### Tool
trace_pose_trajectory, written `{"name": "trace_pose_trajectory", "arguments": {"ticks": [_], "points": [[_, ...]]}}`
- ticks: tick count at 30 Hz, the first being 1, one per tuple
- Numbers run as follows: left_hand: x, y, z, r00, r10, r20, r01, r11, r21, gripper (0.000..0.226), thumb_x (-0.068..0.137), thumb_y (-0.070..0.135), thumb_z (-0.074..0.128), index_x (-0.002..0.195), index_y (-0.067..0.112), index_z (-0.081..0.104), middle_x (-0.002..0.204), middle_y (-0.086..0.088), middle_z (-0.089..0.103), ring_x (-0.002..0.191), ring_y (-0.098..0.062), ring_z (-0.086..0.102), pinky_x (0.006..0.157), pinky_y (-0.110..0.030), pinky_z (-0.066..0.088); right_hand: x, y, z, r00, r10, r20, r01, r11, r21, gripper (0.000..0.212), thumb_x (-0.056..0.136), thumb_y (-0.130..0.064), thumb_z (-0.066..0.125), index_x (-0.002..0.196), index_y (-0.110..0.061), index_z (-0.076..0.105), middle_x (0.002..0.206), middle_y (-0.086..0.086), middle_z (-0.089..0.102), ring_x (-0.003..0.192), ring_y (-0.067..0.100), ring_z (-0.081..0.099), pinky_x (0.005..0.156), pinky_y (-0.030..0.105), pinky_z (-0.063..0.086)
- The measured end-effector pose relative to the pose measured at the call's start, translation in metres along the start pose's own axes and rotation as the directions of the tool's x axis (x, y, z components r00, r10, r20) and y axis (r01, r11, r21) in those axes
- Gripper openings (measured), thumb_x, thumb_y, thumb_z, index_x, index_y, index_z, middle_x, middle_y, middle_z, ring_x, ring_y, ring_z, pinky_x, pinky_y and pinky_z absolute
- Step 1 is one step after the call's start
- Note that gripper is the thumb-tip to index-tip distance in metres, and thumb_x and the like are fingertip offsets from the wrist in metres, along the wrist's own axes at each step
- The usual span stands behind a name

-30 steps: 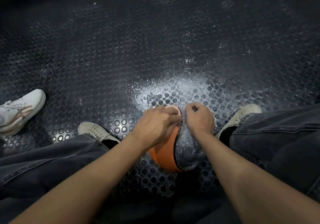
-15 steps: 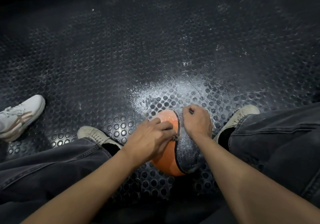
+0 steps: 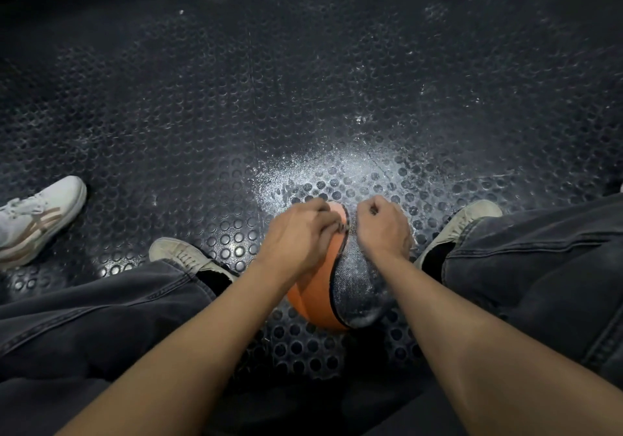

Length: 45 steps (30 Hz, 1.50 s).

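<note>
One white sneaker (image 3: 37, 220) with tan stripes, belonging to someone else, sits at the far left edge of the frame on a black studded rubber floor (image 3: 236, 98). Right of it, lower down, the wearer's left leg in dark grey jeans (image 3: 101, 317) ends in a beige lace-up shoe (image 3: 182, 253).

At the centre, low in the frame, an orange ball (image 3: 313, 300) rests on the floor between the two feet. A dark pebbled cover (image 3: 357, 287), dusted white, wraps the ball's right side, and its edge runs down the middle of the ball.

The left hand (image 3: 300, 233) lies over the ball's upper orange part, its fingers curled and pinching the cover's edge near the top. Just beside it, the right hand (image 3: 382, 230) is closed tight on the top of the dark cover, knuckles up. The two hands nearly touch.

Above the hands, a patch of white dust (image 3: 337, 169) spreads over the floor. Further right, a second beige shoe (image 3: 472, 216) shows beneath the right leg.
</note>
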<state>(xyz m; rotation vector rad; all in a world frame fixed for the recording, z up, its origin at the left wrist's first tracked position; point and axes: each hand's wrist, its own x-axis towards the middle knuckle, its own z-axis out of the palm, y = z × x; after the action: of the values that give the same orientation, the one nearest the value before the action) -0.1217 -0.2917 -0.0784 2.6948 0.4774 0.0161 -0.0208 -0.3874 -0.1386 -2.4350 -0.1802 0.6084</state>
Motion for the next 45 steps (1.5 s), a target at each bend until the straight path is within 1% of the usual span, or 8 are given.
{"name": "trace_pose_trajectory", "arguments": {"ticks": [8,12,18,23,29,34,40,45], "points": [[-0.043,-0.002,0.001,0.979,0.200,0.047,-0.199,0.980,-0.017,0.030,0.095,0.036,0.045,0.103,0.023,0.071,0.099,0.007,0.064,0.075,-0.012,0.056,0.065,-0.028,0.049,0.006,-0.004,-0.001,0.992,-0.030,0.124,0.041,0.995,-0.087,0.020,0.102,-0.031,0.038,0.089,-0.023,0.050,0.102,0.002,0.056,0.091,0.021,0.055,0.092,0.047,0.047],[-0.018,0.009,0.013,0.999,0.026,-0.021,-0.026,1.000,0.002,0.023,0.096,0.030,0.052,0.106,0.022,0.072,0.099,0.008,0.063,0.078,-0.009,0.051,0.071,-0.026,0.046,-0.002,-0.003,0.006,0.988,-0.078,0.132,0.085,0.995,-0.046,0.020,0.103,-0.034,0.040,0.092,-0.025,0.053,0.095,-0.001,0.059,0.086,0.021,0.059,0.086,0.046,0.053],[-0.053,-0.008,-0.004,0.948,0.293,0.126,-0.301,0.952,0.052,0.035,0.096,0.036,0.039,0.105,0.024,0.070,0.104,0.006,0.066,0.074,-0.011,0.052,0.061,-0.030,0.047,0.007,0.002,0.000,0.993,-0.017,0.115,0.020,0.999,-0.027,0.023,0.101,-0.029,0.042,0.082,-0.026,0.053,0.084,-0.001,0.063,0.068,0.016,0.055,0.075,0.036,0.053],[-0.013,0.008,0.010,0.995,0.089,0.035,-0.090,0.995,0.046,0.031,0.094,0.034,0.044,0.103,0.022,0.071,0.099,0.006,0.064,0.076,-0.007,0.044,0.068,-0.029,0.044,0.007,0.003,0.004,0.997,-0.006,0.076,0.007,1.000,-0.008,0.033,0.101,-0.026,0.043,0.068,-0.022,0.046,0.069,-0.003,0.052,0.063,0.018,0.048,0.066,0.031,0.041],[-0.046,0.000,-0.004,0.958,0.258,0.125,-0.270,0.958,0.092,0.035,0.096,0.036,0.038,0.102,0.025,0.070,0.098,0.008,0.064,0.072,-0.012,0.050,0.061,-0.030,0.045,0.007,0.003,0.002,0.995,-0.040,0.095,0.042,0.999,-0.022,0.035,0.103,-0.029,0.043,0.069,-0.022,0.045,0.074,-0.001,0.055,0.061,0.015,0.046,0.062,0.029,0.039],[-0.001,0.009,0.005,0.999,0.027,0.048,-0.032,0.993,0.113,0.028,0.098,0.033,0.045,0.105,0.026,0.071,0.096,0.009,0.062,0.082,-0.011,0.054,0.076,-0.030,0.050,0.002,-0.002,0.003,0.991,-0.077,0.111,0.081,0.996,-0.029,0.033,0.102,-0.031,0.044,0.069,-0.024,0.045,0.080,0.000,0.057,0.068,0.017,0.050,0.068,0.035,0.047],[-0.035,-0.002,-0.008,0.963,0.225,0.150,-0.234,0.971,0.049,0.035,0.094,0.039,0.041,0.109,0.028,0.070,0.097,0.009,0.065,0.075,-0.010,0.051,0.065,-0.029,0.049,0.003,-0.004,0.006,0.989,-0.072,0.127,0.080,0.995,-0.056,0.029,0.100,-0.032,0.044,0.073,-0.024,0.048,0.085,0.000,0.061,0.071,0.019,0.053,0.070,0.037,0.049],[0.008,-0.009,-0.003,0.992,0.077,0.100,-0.090,0.987,0.132,0.027,0.098,0.036,0.046,0.108,0.029,0.070,0.105,0.012,0.064,0.088,-0.009,0.052,0.076,-0.028,0.051,-0.001,-0.007,0.004,0.986,-0.106,0.131,0.114,0.992,-0.053,0.028,0.099,-0.032,0.045,0.072,-0.025,0.048,0.086,-0.001,0.059,0.073,0.019,0.054,0.072,0.037,0.049]]}}
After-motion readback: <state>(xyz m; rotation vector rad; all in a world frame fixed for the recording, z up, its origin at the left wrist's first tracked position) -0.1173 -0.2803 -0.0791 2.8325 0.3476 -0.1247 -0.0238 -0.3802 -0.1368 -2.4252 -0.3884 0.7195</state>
